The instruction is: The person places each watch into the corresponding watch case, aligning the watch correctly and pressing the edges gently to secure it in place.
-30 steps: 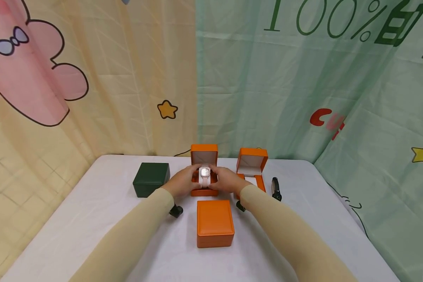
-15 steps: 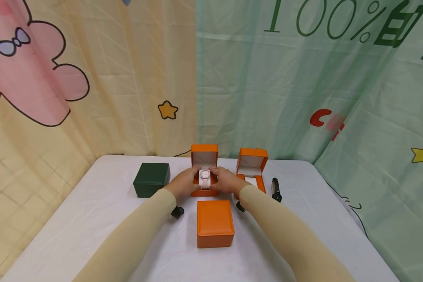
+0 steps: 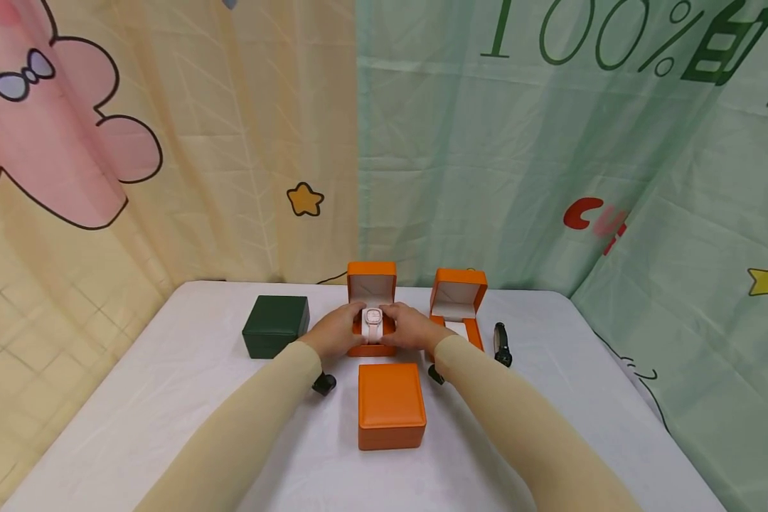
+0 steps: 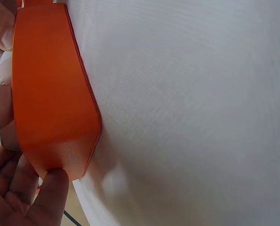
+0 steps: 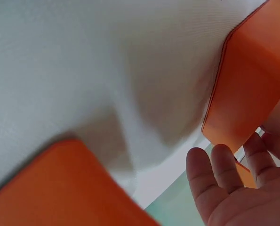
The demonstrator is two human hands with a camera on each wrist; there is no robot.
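Observation:
A pale pink wristwatch [image 3: 372,317], strapped round a white cushion [image 4: 9,137], sits in an open orange watch box [image 3: 371,350] at the back middle of the table. My left hand [image 3: 333,331] grips the left side of the cushioned watch. In the left wrist view, one left fingertip rests against the box's outer wall. From the right, my right hand [image 3: 413,327] pinches the other side with thumb and forefinger. Its outer fingers stretch past the box, apart from the wall in the right wrist view. The box's lid stands upright behind both hands.
A closed orange box [image 3: 392,397] stands in front of the hands. At left is a dark green box [image 3: 276,326]. A second open orange box [image 3: 458,290] stands at right, partly behind the right hand, with a black watch [image 3: 501,344] beside it. Curtains hang behind the table.
The watch has tipped slightly and settled a little lower in the box, its face no longer glaring. Both hands stay at its sides; the left shifted slightly right.

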